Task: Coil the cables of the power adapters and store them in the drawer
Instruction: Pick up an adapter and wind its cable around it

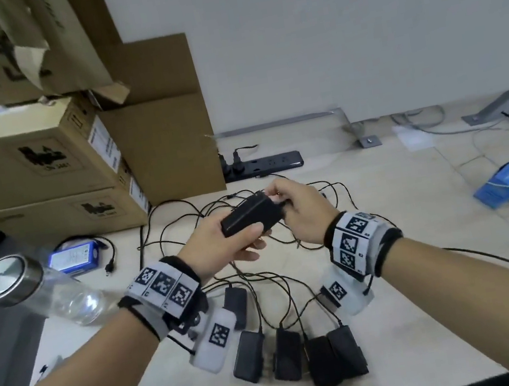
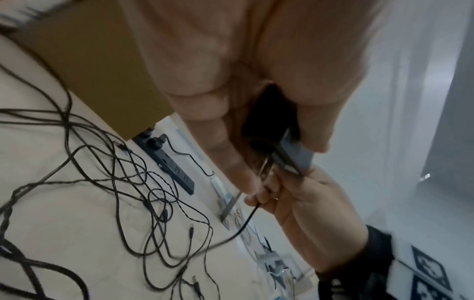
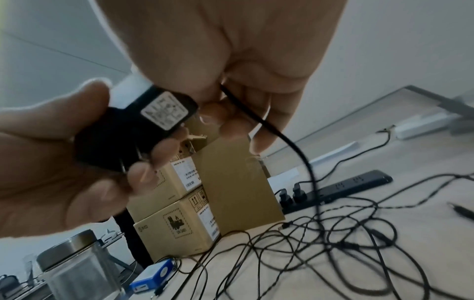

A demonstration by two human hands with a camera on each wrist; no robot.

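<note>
A black power adapter (image 1: 251,215) is held above the desk, gripped in my left hand (image 1: 231,241) with thumb on top and fingers underneath. My right hand (image 1: 295,209) pinches its thin black cable (image 3: 290,142) close to the adapter's end. The adapter's white label (image 3: 165,113) and plug prongs show in the right wrist view. In the left wrist view the adapter (image 2: 279,134) sits between my fingers. Below the hands lies a tangle of loose black cables (image 1: 259,272). Several more black adapters (image 1: 291,352) lie in a row near the desk's front edge. No drawer is in view.
Stacked cardboard boxes (image 1: 42,166) stand at the back left. A black power strip (image 1: 262,165) with two plugs lies by the wall. A steel-lidded glass jar (image 1: 34,287) and a blue battery pack (image 1: 73,256) sit left; a blue packet (image 1: 508,182) lies right.
</note>
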